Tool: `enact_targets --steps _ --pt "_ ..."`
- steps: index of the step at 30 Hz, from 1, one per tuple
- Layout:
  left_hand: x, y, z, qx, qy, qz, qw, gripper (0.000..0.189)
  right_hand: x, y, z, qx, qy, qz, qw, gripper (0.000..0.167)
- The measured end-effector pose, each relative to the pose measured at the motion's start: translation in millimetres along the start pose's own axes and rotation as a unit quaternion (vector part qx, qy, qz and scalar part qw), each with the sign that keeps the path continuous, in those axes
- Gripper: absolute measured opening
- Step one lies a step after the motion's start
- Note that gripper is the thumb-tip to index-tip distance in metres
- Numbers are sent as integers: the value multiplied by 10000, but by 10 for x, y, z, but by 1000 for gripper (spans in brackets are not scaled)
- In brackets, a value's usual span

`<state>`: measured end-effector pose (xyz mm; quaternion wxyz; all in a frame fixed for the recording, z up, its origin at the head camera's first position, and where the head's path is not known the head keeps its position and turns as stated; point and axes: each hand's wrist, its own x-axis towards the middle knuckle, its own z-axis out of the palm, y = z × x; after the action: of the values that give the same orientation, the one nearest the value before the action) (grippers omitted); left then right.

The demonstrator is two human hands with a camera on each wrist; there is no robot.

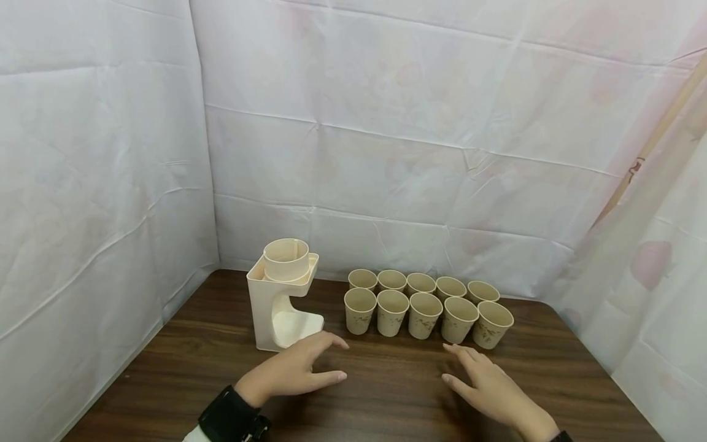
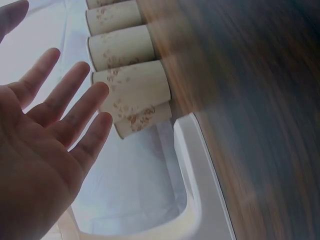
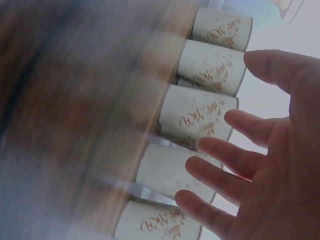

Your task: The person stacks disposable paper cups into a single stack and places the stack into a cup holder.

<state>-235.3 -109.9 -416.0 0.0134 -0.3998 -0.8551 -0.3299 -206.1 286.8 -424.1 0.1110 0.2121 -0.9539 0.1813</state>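
My left hand (image 1: 295, 367) hovers over the table in front of a cream plastic holder (image 1: 264, 313), fingers extended and nothing in the grasp. A round ring-shaped cup (image 1: 286, 270) sits in the holder's top. To the right, my right hand (image 1: 488, 387) is held above the table just short of the paper cups, fingers spread. Those beige paper cups (image 1: 393, 319) stand upright in two rows, brown floral print on their sides. In the left wrist view the palm (image 2: 35, 160) shows bare; the right wrist view shows the right palm (image 3: 295, 170) bare too.
Dark wood-grain table (image 1: 386, 399) lies under everything. White patterned cloth (image 1: 386, 153) hangs behind it and along both sides. A black band (image 1: 229, 414) circles the left wrist. The holder stands left of the cup rows, with a gap between.
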Motion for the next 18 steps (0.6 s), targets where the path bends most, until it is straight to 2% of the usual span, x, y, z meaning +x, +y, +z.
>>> enact_targets --steps 12,18 --pt "106 19 156 27 -201 100 9997 52 11 77 -154 -399 1025 -209 9937 39" --pt "125 16 213 108 -262 108 9995 51 48 108 -250 -523 1215 -204 9910 38"
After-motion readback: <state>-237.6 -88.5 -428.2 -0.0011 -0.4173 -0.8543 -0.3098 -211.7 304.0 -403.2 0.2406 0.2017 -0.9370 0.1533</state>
